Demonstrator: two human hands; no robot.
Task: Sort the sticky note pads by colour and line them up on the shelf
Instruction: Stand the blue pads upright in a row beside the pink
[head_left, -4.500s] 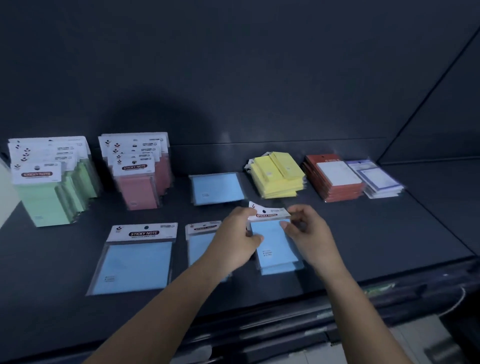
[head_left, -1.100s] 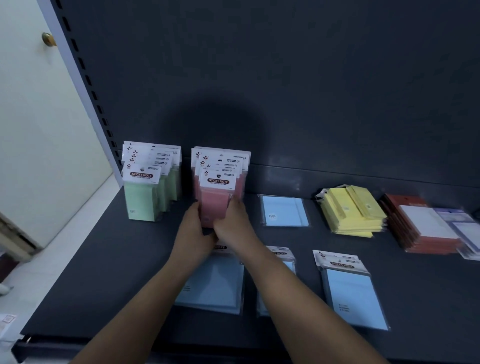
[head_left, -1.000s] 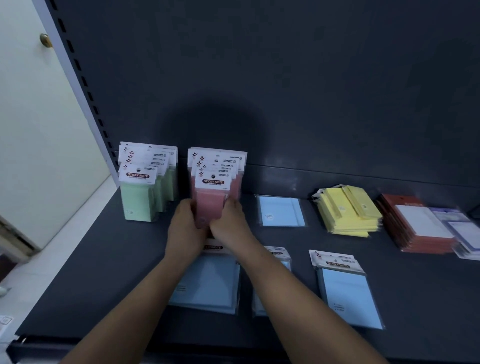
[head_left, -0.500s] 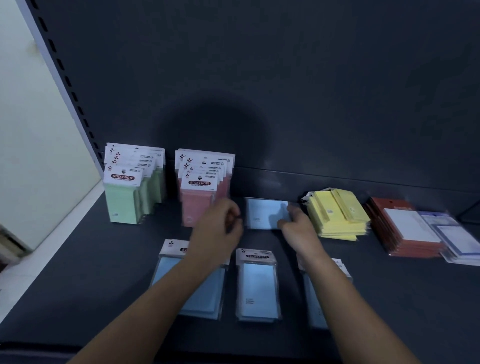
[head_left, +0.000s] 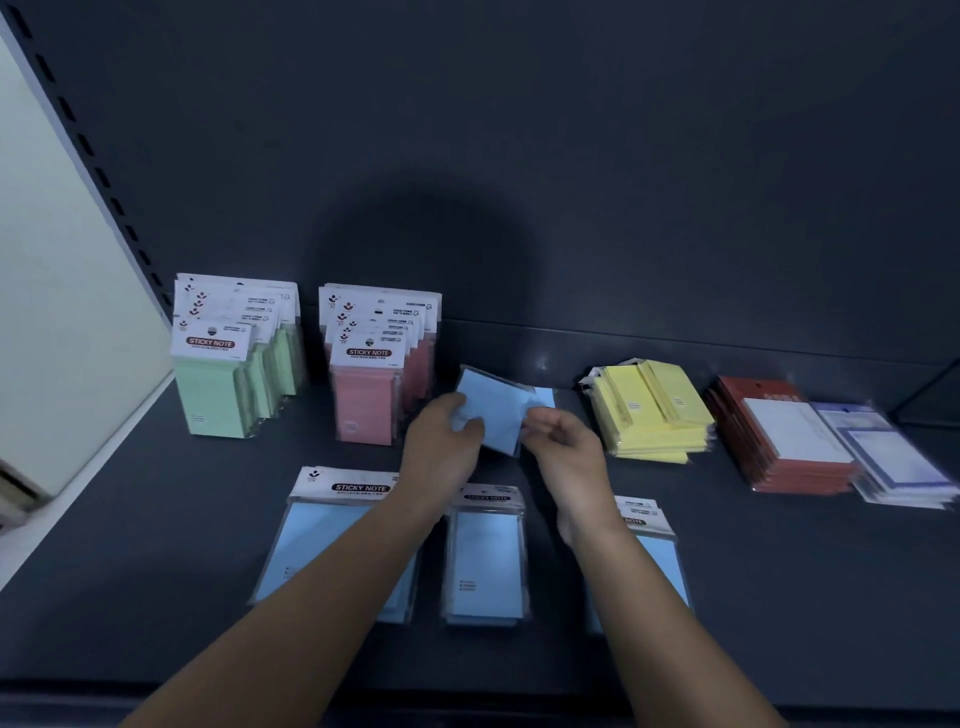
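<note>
Two neat files of sticky note packs stand upright at the left end of the dark shelf (head_left: 156, 545), close to the pale wall (head_left: 62, 312): the green pads (head_left: 218, 395) first, then the pink pads (head_left: 369, 405) just beside them, each file running back towards the rear panel with printed header cards showing. In front of the pink file a large blue pack (head_left: 322, 535) lies flat, partly under the left forearm. The left hand (head_left: 441, 447) reaches past it and pinches the left edge of a small blue pad (head_left: 493, 410), thumb on top. That pad is tilted, raised off the shelf just right of the pink file, with a second blue sheet (only a corner shows) lying behind it. Below the hands a narrow blue pack (head_left: 485, 561) lies flat near the front edge. The right hand (head_left: 563, 447) has its fingers curled in, pinching the same pad at its right edge. Under that wrist lies a third blue pack (head_left: 660, 556), half hidden. Farther right sit a yellow stack (head_left: 649, 415), a red stack (head_left: 779, 441) topped with a white sheet, and blue-bordered pads (head_left: 893, 457) touching it.
</note>
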